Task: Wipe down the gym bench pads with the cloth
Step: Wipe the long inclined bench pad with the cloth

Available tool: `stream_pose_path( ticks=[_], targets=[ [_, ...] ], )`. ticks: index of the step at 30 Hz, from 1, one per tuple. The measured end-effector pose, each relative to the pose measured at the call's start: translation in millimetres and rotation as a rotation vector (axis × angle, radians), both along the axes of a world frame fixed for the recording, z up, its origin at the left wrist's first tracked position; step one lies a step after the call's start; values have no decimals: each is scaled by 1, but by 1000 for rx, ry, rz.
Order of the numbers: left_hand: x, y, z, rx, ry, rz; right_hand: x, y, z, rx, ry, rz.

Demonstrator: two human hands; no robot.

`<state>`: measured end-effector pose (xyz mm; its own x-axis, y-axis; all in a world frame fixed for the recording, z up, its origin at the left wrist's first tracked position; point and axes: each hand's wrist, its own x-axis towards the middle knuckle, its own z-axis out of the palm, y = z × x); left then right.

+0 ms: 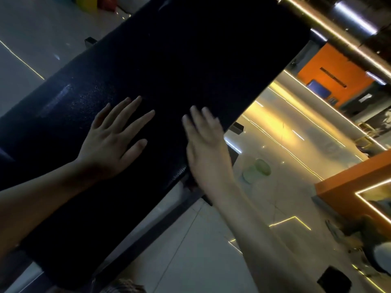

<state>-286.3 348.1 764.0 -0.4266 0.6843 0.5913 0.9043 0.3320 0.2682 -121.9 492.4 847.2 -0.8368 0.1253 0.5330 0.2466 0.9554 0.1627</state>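
A long black bench pad (179, 60) runs diagonally across the head view, from lower left to upper right. My left hand (110, 140) lies flat on it, fingers spread and straight. My right hand (205, 140) lies near the pad's right edge, fingers straight and slightly blurred. No cloth is visible under or beside either hand.
A pale glossy floor (211, 240) with lit yellow strips spreads to the right. A greenish translucent object (257, 170) lies on the floor by the bench. Orange walls (330, 70) stand at the far right. A black object (334, 279) sits low right.
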Motion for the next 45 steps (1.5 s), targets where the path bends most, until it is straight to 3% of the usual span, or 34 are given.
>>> stream_pose_path(
  ticks=[4, 9, 13, 18, 21, 26, 27, 33, 38, 40, 45],
  targets=[
    [2, 0, 2, 14, -17, -8, -26, 60, 48, -151, 216, -155],
    [4, 0, 3, 13, -16, -2, -32, 39, 30, -215, 344, -207],
    [5, 0, 3, 19, -15, 11, -10, -23, -14, -180, 215, -190],
    [3, 1, 1, 31, 2, 3, 17, -96, -83, -276, 9, -35],
    [2, 2, -1, 49, 23, 1, 27, -107, -102, -111, -30, 98],
    [1, 0, 0, 40, 26, -5, 20, -57, -53, 183, -257, 157],
    [2, 0, 0, 27, 21, -2, 13, -38, -37, 207, -222, 128],
    [4, -1, 2, -2, -13, 4, -28, 87, 69, -146, 122, -111],
    [4, 0, 3, -7, -17, 11, -51, 75, 76, -229, 356, -329],
    [5, 0, 3, -5, -14, 14, -48, 47, 53, -224, 346, -340],
    [4, 0, 2, 18, -6, 14, -14, -55, -36, -198, 100, -263]
  ],
)
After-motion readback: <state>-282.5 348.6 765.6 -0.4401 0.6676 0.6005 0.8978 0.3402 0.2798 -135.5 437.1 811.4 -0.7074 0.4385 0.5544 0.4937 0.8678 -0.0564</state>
